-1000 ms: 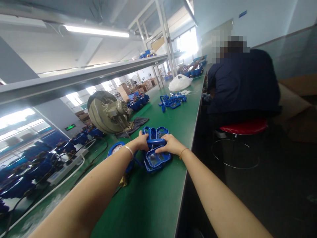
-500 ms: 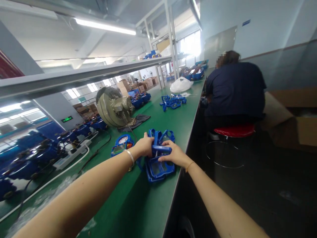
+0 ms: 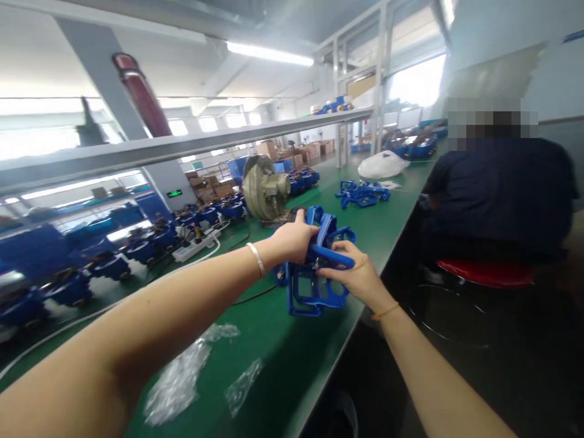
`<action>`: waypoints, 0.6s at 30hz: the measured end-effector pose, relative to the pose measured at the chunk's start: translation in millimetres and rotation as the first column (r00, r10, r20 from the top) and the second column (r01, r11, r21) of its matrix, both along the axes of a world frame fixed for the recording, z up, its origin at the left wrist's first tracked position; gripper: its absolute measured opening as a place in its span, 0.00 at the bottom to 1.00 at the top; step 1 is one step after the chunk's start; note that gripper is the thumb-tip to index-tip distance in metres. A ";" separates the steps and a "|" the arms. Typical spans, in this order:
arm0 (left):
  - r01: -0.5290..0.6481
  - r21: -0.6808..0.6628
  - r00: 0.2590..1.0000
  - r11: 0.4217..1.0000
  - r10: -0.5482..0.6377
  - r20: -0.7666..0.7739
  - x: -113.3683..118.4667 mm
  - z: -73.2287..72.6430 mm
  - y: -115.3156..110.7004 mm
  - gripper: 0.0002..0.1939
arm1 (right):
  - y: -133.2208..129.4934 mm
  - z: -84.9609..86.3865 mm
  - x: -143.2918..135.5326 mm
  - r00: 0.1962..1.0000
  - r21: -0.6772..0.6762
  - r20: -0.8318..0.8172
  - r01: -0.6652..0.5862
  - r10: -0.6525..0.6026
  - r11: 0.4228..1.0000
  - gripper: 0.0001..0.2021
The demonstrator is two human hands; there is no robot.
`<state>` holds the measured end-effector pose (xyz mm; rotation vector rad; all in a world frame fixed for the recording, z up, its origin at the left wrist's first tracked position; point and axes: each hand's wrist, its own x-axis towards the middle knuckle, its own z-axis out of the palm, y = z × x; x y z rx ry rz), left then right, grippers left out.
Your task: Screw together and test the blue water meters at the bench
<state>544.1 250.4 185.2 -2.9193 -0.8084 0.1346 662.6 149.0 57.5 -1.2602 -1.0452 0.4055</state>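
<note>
Several blue plastic frames with window-like openings are bunched between my hands, over the green table near its front edge. My left hand [image 3: 296, 239] grips the bunch from the left, fingers mostly hidden behind the parts and thumb up. From the right, my right hand [image 3: 353, 271] has its fingers closed round a blue plastic frame [image 3: 333, 257] seen nearly edge-on. Below it hangs or lies a larger blue frame [image 3: 314, 310]; I cannot tell whether it touches the table.
More blue frames [image 3: 362, 194] lie farther along the green table [image 3: 274, 371], before a white bag [image 3: 383, 164]. A greenish blower [image 3: 264, 188] stands behind my left hand. Plastic film [image 3: 182, 377], a power strip [image 3: 196, 243] and blue devices lie leftward. A person [image 3: 502, 188] sits at right.
My view has swung left, so the scene sits farther right. Both hands keep hold of the blue frames. The blue unit with a round dial is now hidden behind my left arm.
</note>
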 end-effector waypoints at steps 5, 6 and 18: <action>-0.132 0.125 0.981 0.983 0.112 0.160 -117.2 85.1 -19.6 0.35 | 13.5 97.4 -83.3 0.967 0.153 0.249 -0.087 0.046 0.984 0.29; -0.167 0.130 0.971 0.977 0.141 0.191 -148.3 97.0 -23.5 0.34 | 19.8 111.9 -106.0 0.952 0.149 0.293 -0.132 0.084 0.980 0.29; -0.860 0.016 0.487 0.510 0.811 0.325 -595.4 131.4 -117.1 0.37 | 75.8 188.4 -542.9 0.451 0.039 0.565 -0.851 0.691 0.523 0.23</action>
